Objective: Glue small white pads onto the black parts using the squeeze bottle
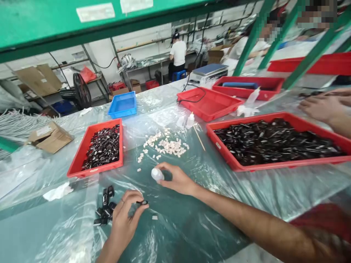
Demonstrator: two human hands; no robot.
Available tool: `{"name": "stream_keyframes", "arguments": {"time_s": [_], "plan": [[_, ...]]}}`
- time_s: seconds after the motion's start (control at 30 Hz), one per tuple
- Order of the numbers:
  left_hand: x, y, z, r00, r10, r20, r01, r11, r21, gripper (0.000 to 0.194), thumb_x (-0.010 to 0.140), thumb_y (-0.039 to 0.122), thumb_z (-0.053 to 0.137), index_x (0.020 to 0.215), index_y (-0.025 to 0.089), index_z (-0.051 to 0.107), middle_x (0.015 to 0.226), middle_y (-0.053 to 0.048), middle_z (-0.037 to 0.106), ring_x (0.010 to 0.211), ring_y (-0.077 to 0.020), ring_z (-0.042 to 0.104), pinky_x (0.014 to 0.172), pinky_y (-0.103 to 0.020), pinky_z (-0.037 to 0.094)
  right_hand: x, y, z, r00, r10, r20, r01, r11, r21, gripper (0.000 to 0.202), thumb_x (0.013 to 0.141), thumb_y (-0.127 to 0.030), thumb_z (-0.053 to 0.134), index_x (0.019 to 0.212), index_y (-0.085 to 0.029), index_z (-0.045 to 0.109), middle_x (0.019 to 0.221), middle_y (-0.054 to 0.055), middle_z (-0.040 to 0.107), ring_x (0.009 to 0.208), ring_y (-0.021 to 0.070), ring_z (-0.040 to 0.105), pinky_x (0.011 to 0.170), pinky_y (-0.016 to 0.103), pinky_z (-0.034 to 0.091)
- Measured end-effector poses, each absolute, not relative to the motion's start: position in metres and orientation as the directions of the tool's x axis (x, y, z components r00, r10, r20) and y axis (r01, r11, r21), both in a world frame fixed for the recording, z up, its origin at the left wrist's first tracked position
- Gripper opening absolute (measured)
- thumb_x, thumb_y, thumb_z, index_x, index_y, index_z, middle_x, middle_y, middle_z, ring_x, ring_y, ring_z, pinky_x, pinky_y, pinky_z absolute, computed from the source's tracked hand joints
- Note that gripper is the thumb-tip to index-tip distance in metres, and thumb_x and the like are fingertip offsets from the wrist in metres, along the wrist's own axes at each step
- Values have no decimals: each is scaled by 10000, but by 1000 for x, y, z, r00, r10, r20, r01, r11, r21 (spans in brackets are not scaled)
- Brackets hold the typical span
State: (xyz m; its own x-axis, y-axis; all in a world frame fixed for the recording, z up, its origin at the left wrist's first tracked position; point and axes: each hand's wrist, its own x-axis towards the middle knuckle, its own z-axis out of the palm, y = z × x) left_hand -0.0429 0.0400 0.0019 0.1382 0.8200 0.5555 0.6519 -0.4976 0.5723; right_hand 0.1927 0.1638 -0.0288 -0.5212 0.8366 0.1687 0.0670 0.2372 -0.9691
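Note:
Between thumb and fingertips, my left hand (126,212) pinches a small black plastic part (144,202) with a pale spot on its face. Several similar black parts (105,204) lie in a loose group just left of that hand. My right hand (175,179) grips a small white squeeze bottle (157,174) above the plastic-covered table. One small white piece (155,217) rests on the sheet right of my left hand. Beyond the bottle, many small white pieces (171,147) are scattered in a pile.
A red tray of black parts (123,146) stands at left, a larger red tray (233,164) at right. Farther back are a blue tray (122,114), another red tray (208,116), a second bottle (190,119) and a wooden stick (199,138). A co-worker's hands (320,106) are at far right.

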Motion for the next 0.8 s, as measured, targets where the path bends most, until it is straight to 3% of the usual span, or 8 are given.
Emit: {"name": "stream_keyframes", "arguments": {"time_s": [0.1,0.23,0.37,0.47,0.63,0.8], "plan": [[-44,39,-4,138,833,536,656,-482,580,106,998,218,733,998,293,659,954,-1,771,838,-184,781,785,-265,648,193,170,-30,-522,842,138,218,288,-933,408,808,-300,833,1191,-287,693,1231,50,807,1178,309,760,1043,437,570],[-44,34,-7,105,875,473,646,-422,636,49,1000,284,719,1001,316,681,988,9,854,870,-208,830,836,-286,680,217,193,-16,-569,818,84,383,353,-853,605,734,-280,960,1286,-283,712,1283,26,804,1155,238,769,1009,325,594],[-42,29,-7,62,947,314,647,-277,710,100,1023,375,678,1040,330,765,948,12,881,747,-202,819,754,-284,687,248,225,-11,-368,930,19,665,278,-694,207,1029,-306,722,1191,-177,730,1207,95,788,1044,205,755,992,386,606],[-40,27,-5,80,961,265,652,-251,715,160,1028,407,656,1049,321,789,957,0,888,646,-196,782,715,-305,687,256,235,-16,-257,966,-31,809,198,-553,222,1078,-374,677,1135,-166,733,1132,63,775,1013,199,746,965,430,637],[-38,25,-6,144,946,292,686,-308,659,123,1031,354,666,1059,335,784,973,18,890,700,-195,805,762,-302,674,245,225,-15,-266,961,-79,896,216,-388,250,1074,-385,689,1212,-180,729,1239,77,757,1089,216,741,989,446,644],[-37,27,-6,155,940,304,657,-328,679,100,1023,311,686,1057,347,773,950,48,882,670,-164,791,730,-255,652,240,218,-10,-327,940,-97,898,277,-343,290,1064,-385,705,1262,-172,711,1269,82,743,1079,218,742,964,439,652]]}}
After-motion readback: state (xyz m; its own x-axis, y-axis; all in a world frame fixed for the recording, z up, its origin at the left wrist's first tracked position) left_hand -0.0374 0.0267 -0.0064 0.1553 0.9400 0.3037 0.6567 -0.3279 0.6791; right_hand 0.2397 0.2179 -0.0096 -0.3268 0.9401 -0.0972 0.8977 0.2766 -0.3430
